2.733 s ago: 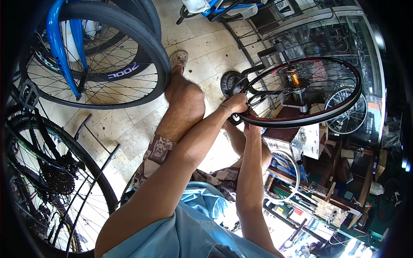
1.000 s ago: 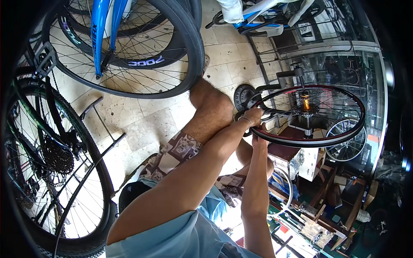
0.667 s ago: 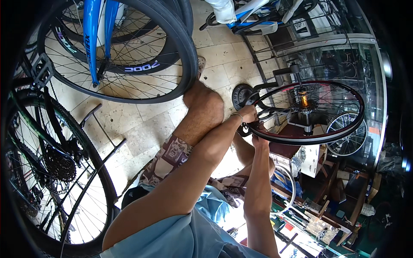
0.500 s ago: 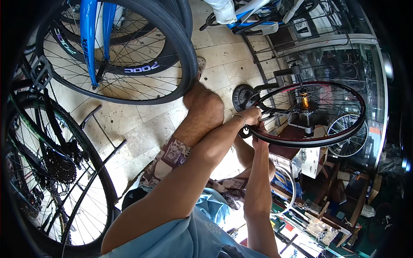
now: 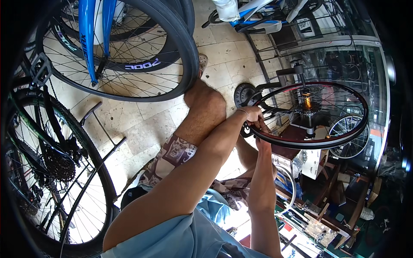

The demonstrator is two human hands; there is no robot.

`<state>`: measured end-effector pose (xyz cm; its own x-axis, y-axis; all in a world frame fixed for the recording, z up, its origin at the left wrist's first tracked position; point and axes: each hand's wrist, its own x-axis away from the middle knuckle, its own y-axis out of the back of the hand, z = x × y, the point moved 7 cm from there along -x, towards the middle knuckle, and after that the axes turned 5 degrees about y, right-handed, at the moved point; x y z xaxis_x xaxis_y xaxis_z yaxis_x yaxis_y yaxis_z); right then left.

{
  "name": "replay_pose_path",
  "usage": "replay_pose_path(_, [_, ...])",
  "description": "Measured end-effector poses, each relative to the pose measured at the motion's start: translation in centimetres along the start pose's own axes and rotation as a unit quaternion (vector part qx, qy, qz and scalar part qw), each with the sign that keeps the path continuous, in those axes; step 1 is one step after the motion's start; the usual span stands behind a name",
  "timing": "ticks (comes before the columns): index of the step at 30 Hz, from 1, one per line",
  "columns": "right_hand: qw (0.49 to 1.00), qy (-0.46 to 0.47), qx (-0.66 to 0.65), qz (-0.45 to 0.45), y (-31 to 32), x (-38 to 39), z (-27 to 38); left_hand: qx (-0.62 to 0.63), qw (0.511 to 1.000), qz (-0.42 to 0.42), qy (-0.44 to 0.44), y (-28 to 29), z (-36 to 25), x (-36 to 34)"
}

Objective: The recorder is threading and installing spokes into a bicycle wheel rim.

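The fingers of my left hand are bent and gathered, pinching the near edge of a bicycle wheel; the spot is too small and shaded to tell which part they press. My right hand comes up under that same edge, half hidden, so I cannot tell how tightly its fingers are closed. The wheel spreads away to the right of my fingers.

With both hands bearing on one short stretch, an uneven push could, I judge, make the edge spring free and nip a fingertip. A sideways shove might rock the wheel, and a finger slipping inward could catch on the spokes.

Under my fingers the rim is a narrow, smooth hoop, dark with a red line and a shiny silver band. The spokes are thin straight wire, running in to a toothed metal stack and a hub glowing orange.

Just past my fingertips sits a round black base. Farther off to their left, a matte black tyre circles a glossy blue fork; off to their right, beyond the wheel, stands a glass case with metal edging.
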<state>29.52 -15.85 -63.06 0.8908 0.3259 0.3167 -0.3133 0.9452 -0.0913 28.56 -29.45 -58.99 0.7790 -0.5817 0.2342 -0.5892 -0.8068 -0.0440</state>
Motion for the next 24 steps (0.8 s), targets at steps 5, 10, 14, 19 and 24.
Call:
replay_pose_path(5, [0.996,-0.029,-0.073,-0.035,-3.7,0.8,0.7,-0.017,1.0,-0.009,0.002,0.5,2.2,-0.1])
replay_pose_path(10, [0.991,0.021,0.041,-0.124,-0.6,2.0,2.6,0.0,0.999,0.035,0.011,-0.3,1.5,-0.3])
replay_pose_path(14, [0.982,0.059,0.053,-0.173,-1.4,2.2,2.0,-0.056,0.992,-0.095,-0.064,0.4,2.1,-1.0])
replay_pose_path(19, [0.976,0.052,0.029,-0.208,-0.5,2.1,1.5,-0.04,0.977,-0.172,-0.119,0.6,1.9,-1.6])
replay_pose_path(24, [0.982,0.059,0.04,-0.174,-3.3,2.7,3.5,-0.172,0.911,-0.343,-0.153,1.3,0.4,-0.4])
